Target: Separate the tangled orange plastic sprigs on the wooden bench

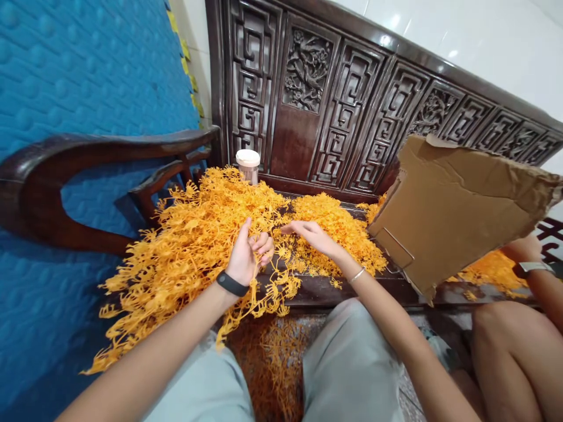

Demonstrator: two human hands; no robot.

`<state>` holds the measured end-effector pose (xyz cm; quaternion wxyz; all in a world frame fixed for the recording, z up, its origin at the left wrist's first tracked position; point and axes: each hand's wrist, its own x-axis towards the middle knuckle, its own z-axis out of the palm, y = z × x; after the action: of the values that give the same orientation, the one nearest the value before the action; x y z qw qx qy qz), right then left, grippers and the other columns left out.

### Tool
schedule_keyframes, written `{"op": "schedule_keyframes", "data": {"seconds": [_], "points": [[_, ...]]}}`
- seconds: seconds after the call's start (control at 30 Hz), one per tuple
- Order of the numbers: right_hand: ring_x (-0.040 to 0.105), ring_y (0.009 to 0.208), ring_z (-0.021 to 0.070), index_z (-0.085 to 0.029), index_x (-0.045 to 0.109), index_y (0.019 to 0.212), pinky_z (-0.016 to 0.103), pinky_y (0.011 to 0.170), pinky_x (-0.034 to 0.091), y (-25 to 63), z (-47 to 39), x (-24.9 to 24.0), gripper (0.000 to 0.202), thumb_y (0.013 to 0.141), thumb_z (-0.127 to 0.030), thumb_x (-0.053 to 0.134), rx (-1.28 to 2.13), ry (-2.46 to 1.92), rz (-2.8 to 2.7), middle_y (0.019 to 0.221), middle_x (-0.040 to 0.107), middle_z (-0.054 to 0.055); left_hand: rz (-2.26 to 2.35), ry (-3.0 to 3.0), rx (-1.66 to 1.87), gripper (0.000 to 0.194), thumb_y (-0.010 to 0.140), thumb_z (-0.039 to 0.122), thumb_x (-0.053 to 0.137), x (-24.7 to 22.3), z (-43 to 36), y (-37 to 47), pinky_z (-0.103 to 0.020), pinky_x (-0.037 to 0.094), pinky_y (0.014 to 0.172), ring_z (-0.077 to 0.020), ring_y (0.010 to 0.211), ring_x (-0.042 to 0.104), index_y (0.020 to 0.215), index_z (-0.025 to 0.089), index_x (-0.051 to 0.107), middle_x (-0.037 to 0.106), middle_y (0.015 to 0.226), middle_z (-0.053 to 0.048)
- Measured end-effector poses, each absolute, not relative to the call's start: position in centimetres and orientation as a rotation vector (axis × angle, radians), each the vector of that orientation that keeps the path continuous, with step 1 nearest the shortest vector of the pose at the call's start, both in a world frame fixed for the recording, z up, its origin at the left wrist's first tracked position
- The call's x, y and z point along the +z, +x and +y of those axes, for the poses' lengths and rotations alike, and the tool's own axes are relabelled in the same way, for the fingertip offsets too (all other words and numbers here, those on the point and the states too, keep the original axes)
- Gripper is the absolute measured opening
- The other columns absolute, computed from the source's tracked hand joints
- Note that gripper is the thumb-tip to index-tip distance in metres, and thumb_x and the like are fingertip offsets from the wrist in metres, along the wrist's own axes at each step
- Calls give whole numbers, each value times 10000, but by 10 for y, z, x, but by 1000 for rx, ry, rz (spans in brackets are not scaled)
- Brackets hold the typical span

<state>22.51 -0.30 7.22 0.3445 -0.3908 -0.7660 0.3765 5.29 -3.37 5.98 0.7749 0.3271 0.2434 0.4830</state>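
Orange-yellow, plastic-looking stringy clusters (176,258) are lying in a tangled heap on the glossy dark wooden bench (317,293), beside a pile of small orange pieces (326,211). I am holding my left hand (247,255) half curled at the heap; whether it is pinching a strand, I cannot tell. My right hand (313,235) is hovering by the pile, fingers straight and together. Loosening gently, I think, is serving better than pulling.

One head-worn view — forward and down, close over the carved bench (294,143)
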Motion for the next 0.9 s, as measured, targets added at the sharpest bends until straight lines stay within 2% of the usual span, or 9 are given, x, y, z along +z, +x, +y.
{"op": "schedule_keyframes", "data": {"seconds": [0.1, 0.2, 0.27, 0.4, 0.53, 0.67, 0.9], "points": [[573, 864, 132, -181, 613, 956, 302, 804, 444, 226, -12, 78, 320, 722, -399, 590, 1078, -952, -2201, 934, 633, 36, 496, 718, 1052, 592, 768, 624, 292, 58, -33, 54, -195, 277, 347, -59, 334, 311, 373, 184, 261, 237, 380, 41], [576, 740, 112, -174, 611, 905, 286, 738, 456, 226, -15, 78, 275, 681, -331, 644, 1135, -953, -2260, 820, 636, 9, 451, 709, 1045, 587, 777, 612, 290, 55, -30, 54, -200, 271, 354, -65, 340, 305, 371, 187, 275, 247, 378, 36], [566, 699, 103, -161, 608, 838, 278, 716, 452, 226, -15, 76, 223, 673, -305, 654, 1144, -946, -2227, 763, 623, -2, 440, 708, 1045, 586, 780, 607, 289, 53, -28, 54, -202, 270, 359, -68, 343, 303, 371, 188, 282, 243, 379, 35], [556, 749, 103, -152, 598, 751, 284, 764, 431, 225, -12, 72, 180, 668, -299, 660, 997, -892, -2087, 773, 608, 2, 450, 785, 987, 583, 761, 631, 295, 54, -27, 52, -211, 288, 376, -73, 365, 310, 389, 183, 308, 270, 407, 32], [561, 776, 113, -149, 610, 714, 294, 793, 421, 226, -7, 67, 183, 663, -316, 665, 868, -858, -2011, 786, 612, 17, 500, 887, 947, 581, 729, 677, 271, 57, -27, 50, -223, 376, 461, -86, 430, 376, 452, 178, 378, 363, 462, 15], [563, 804, 120, -151, 608, 675, 287, 783, 424, 226, -5, 63, 163, 672, -305, 662, 782, -846, -1971, 813, 609, 29, 506, 886, 964, 583, 695, 710, 281, 59, -28, 50, -239, 415, 501, -91, 433, 378, 483, 181, 404, 384, 453, 15], [551, 810, 117, -151, 588, 743, 284, 791, 421, 226, -4, 62, 113, 740, -263, 603, 593, -820, -2132, 825, 598, 30, 392, 807, 974, 590, 732, 683, 232, 57, -27, 49, -287, 458, 529, -88, 384, 354, 464, 182, 393, 331, 398, 35]]}}
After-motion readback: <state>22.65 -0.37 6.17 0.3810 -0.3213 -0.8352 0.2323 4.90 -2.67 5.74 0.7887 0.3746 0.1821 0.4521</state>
